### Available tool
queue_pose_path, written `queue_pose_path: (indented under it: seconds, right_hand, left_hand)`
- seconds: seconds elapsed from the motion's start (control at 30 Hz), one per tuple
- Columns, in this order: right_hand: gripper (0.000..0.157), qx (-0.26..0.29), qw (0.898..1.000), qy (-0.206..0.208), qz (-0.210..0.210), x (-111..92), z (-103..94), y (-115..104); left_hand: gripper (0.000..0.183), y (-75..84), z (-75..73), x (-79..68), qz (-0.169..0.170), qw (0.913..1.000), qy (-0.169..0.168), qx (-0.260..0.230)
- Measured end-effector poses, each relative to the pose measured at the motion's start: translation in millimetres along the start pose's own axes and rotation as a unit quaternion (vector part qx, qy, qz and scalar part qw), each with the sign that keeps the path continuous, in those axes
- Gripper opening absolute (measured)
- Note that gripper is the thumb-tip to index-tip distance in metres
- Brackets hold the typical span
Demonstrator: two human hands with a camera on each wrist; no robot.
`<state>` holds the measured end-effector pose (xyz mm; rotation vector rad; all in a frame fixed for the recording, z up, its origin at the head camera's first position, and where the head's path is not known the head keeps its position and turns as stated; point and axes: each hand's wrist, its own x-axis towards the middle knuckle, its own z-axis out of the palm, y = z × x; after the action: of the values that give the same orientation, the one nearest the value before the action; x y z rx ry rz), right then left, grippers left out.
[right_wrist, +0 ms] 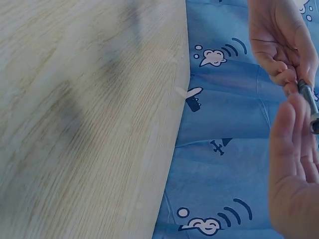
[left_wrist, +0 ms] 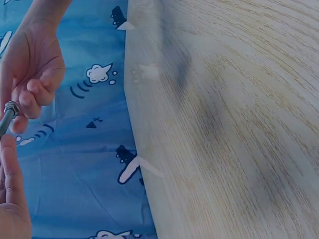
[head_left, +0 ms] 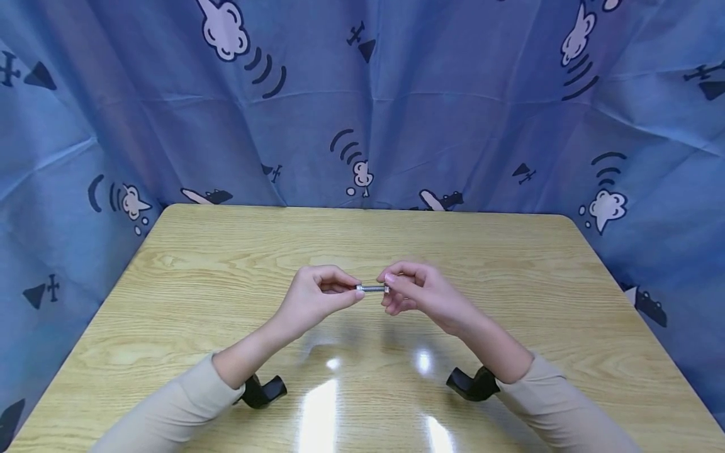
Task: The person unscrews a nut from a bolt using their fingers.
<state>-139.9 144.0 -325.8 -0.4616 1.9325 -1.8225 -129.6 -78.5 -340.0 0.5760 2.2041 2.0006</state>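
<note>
A silvery metal bolt (head_left: 372, 289) is held level in the air above the table, between the two hands. The left hand (head_left: 313, 294) pinches its left end between thumb and fingertips, which partly cover that end. Around the bolt's right end sits a hex nut (head_left: 387, 289), also seen in the left wrist view as a nut (left_wrist: 11, 107). Thumb and index finger of the right hand (head_left: 421, 290) pinch at this nut, the other fingers loosely bent. At the right wrist view's edge, the bolt (right_wrist: 308, 97) spans between both hands' fingertips.
Below the hands spreads a wood-grain table (head_left: 238, 251) with bright light reflections toward the front. A blue patterned curtain (head_left: 317, 113) hangs behind it and along both sides. Black wrist mounts (head_left: 263, 391) show at the sleeves.
</note>
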Motion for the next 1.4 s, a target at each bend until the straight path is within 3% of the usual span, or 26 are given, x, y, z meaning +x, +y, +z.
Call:
queue_pose_path:
  seconds: [0.13, 0.27, 0.47, 0.7, 0.93, 1.07, 1.2, 1.4]
  right_hand:
    - [0.022, -0.020, 1.000, -0.013, -0.016, -0.7, -0.1, 0.3]
    - [0.030, -0.034, 0.999, -0.016, -0.033, -1.7, -1.5, 0.6]
    - [0.030, -0.046, 0.999, -0.010, -0.003, -0.3, 0.5, -0.2]
    - [0.031, -0.039, 0.999, 0.009, -0.021, -2.0, -0.3, -0.6]
    - [0.027, -0.025, 0.999, 0.031, 0.021, -1.4, 0.3, -1.2]
    - [0.022, -0.013, 0.999, 0.038, -0.011, -2.3, -0.1, 0.6]
    - [0.031, -0.009, 0.999, 0.035, -0.035, -2.7, -0.1, 1.3]
    - [0.032, -0.012, 1.000, 0.019, 0.003, -0.2, 2.0, 2.3]
  left_hand:
    - [0.016, -0.5, -0.7, -0.8, 0.000, 1.0000, 0.000, 0.000]
    - [0.016, -1.0, -1.4, -1.5, -0.003, 1.0000, 0.001, 0.001]
    - [0.016, 0.8, -1.3, -1.7, -0.009, 1.0000, 0.003, -0.001]
    - [0.016, 1.8, -0.5, -1.5, -0.011, 0.9999, 0.003, -0.003]
    - [0.016, 0.9, -0.3, -1.8, -0.016, 0.9999, 0.006, 0.000]
    - [0.016, 0.2, -0.9, -1.8, -0.020, 0.9998, 0.007, 0.001]
    - [0.016, -0.4, -0.8, -1.8, -0.021, 0.9997, 0.007, -0.001]
    - [0.015, -0.6, 0.0, -2.0, -0.017, 0.9998, 0.007, 0.001]
